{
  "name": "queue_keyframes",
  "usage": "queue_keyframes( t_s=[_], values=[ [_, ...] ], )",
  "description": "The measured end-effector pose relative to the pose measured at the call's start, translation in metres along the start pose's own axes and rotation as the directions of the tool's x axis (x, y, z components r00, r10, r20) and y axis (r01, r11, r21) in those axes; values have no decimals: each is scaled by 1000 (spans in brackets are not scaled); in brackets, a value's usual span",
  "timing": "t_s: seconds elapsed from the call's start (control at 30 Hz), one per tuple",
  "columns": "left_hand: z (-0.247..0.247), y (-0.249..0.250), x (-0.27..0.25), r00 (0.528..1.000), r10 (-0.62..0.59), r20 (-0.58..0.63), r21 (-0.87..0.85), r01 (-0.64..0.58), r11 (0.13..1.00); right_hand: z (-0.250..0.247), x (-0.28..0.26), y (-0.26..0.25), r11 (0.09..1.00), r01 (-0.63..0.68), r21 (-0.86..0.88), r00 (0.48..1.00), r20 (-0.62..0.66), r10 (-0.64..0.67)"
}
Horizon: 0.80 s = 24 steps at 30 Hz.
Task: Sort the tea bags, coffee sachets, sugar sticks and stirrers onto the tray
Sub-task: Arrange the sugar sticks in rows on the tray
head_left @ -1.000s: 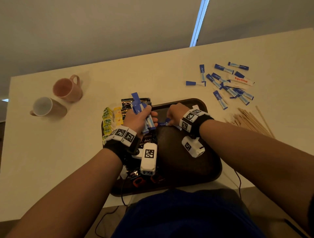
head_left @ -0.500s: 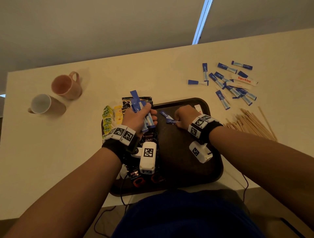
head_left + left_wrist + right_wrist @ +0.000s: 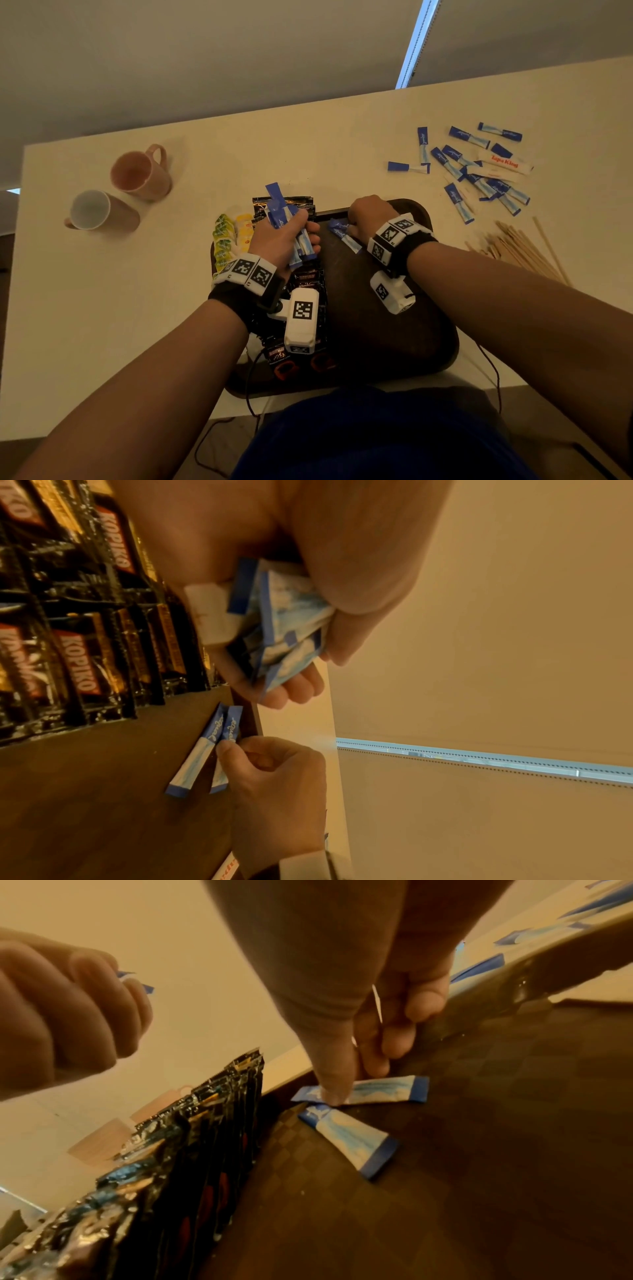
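Left hand (image 3: 281, 240): you clench a bundle of sugar sticks (image 3: 291, 228) above the tray's far left.
Right hand (image 3: 368, 216): fingers curled, your thumb (image 3: 334, 1085) presses one of two sugar sticks on the tray (image 3: 359, 1121).
Tray (image 3: 394, 342): coffee sachets (image 3: 308, 277) left of centre, tea bags (image 3: 227, 240) at the left edge.
Table (image 3: 102, 325): loose sugar sticks (image 3: 479, 168) far right, stirrers (image 3: 520, 250) nearer, two mugs (image 3: 120, 195) far left.

Both wrists: black straps (image 3: 236, 301) with white fiducial-tag blocks (image 3: 245, 270), white tagged camera pods (image 3: 301, 320) slung beneath, thin black cables (image 3: 493, 373). Bare forearms, blue top (image 3: 376, 435).
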<state>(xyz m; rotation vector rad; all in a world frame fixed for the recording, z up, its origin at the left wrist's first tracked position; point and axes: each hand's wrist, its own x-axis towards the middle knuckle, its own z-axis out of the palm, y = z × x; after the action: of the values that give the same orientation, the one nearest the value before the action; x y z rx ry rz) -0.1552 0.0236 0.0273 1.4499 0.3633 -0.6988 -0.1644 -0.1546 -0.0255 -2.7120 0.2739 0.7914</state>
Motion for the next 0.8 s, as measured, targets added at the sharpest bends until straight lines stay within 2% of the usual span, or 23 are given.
queue_keyframes(
  t_s=[0.1, 0.23, 0.33, 0.43, 0.53, 0.7, 0.8],
  values=[
    [0, 0, 1, 1000, -2, -9, 0, 2, 1000, 1, -5, 0, 1000, 27, -5, 999, -24, -27],
    [1, -1, 2, 1000, -8, -6, -2, 8, 1000, 12, -10, -2, 997, 57, -54, 998, 30, -56],
    [1, -2, 2, 1000, -4, -1, 4, 4, 1000, 14, -13, -5, 988, 133, -77, 991, 41, -130],
    [1, -2, 3, 1000, -9, 1, 8, 9, 1000, 12, -17, -6, 973, 212, -86, 977, 0, -213],
    [1, -3, 3, 1000, -17, 2, -1, 17, 1000, 12, -22, -2, 970, 234, -70, 971, -37, -237],
    [2, -4, 4, 1000, -15, 4, 5, 15, 1000, 17, -19, -2, 957, 266, -119, 964, 28, -265],
    [1, -4, 3, 1000, -11, 1, -3, 11, 1000, 19, -12, -3, 952, 270, -141, 961, -16, -275]
  ],
)
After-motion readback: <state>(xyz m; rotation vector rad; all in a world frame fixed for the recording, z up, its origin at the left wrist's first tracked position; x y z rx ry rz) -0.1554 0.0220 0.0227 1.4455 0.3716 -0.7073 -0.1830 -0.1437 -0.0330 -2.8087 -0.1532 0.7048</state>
